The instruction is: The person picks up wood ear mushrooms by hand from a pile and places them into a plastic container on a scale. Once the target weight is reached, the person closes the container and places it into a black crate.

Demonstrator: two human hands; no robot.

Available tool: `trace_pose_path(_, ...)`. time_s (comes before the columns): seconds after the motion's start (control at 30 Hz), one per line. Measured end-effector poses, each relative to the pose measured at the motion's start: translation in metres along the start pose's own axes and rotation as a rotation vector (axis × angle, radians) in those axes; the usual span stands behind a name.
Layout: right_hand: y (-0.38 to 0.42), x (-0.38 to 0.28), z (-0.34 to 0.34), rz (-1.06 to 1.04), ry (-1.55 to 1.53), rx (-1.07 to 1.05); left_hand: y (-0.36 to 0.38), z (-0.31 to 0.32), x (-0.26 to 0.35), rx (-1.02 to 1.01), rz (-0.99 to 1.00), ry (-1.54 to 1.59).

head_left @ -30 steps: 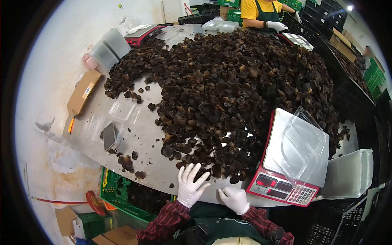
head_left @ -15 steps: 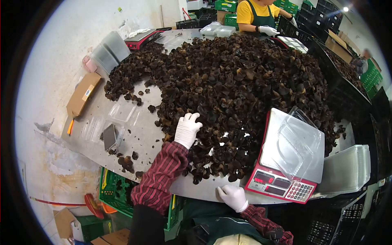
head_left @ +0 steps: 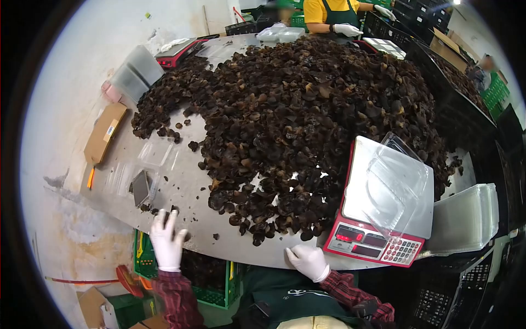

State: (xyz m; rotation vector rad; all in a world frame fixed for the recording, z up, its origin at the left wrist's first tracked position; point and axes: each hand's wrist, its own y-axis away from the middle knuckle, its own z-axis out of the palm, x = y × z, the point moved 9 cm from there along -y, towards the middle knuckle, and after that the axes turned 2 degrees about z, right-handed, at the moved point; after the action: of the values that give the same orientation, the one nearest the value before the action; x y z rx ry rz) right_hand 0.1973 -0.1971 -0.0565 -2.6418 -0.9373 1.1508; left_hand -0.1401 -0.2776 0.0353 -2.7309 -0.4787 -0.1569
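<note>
My left hand [head_left: 167, 241], in a white glove, is at the left front edge of the metal table [head_left: 219, 249]. Its fingers are spread over a few loose dark pieces of wood ear mushroom [head_left: 175, 209]; whether they touch is hard to see. Below that edge is a green crate [head_left: 230, 285] with dark pieces inside. My right hand [head_left: 308, 261], also gloved, rests at the front edge with its fingers curled, left of a red and silver weighing scale [head_left: 386, 192]. A big heap of wood ear mushrooms [head_left: 307, 109] covers the table's middle.
Clear plastic lids lie on the scale. A stack of clear containers [head_left: 466, 216] stands to its right. Leftward are a dark flat box [head_left: 141, 188], a cardboard piece [head_left: 105, 133] and another scale [head_left: 178, 53]. Across the heap stands a co-worker [head_left: 331, 13] in white gloves.
My left hand has moved from the heap's near edge leftward and toward me, to the loose pieces. Its fingers have spread. My right hand stays by the scale. The view has shifted slightly.
</note>
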Motion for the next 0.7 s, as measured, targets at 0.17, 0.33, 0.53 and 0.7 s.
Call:
trace_pose_path(0.17,0.0,-0.001,-0.001,-0.015,0.04,0.005,-0.011,0.049,0.171,-0.145,0.45,0.318)
trace_pose_path(0.33,0.004,-0.004,0.001,-0.054,0.076,-0.002,-0.022,0.087,0.269,-0.246,0.65,0.272)
trace_pose_path(0.53,0.008,-0.003,-0.002,-0.072,-0.027,0.109,-0.012,0.078,0.214,0.064,0.56,0.267)
trace_pose_path(0.7,0.007,0.001,0.0,-0.049,-0.038,0.073,0.002,0.085,0.172,0.001,0.326,0.335)
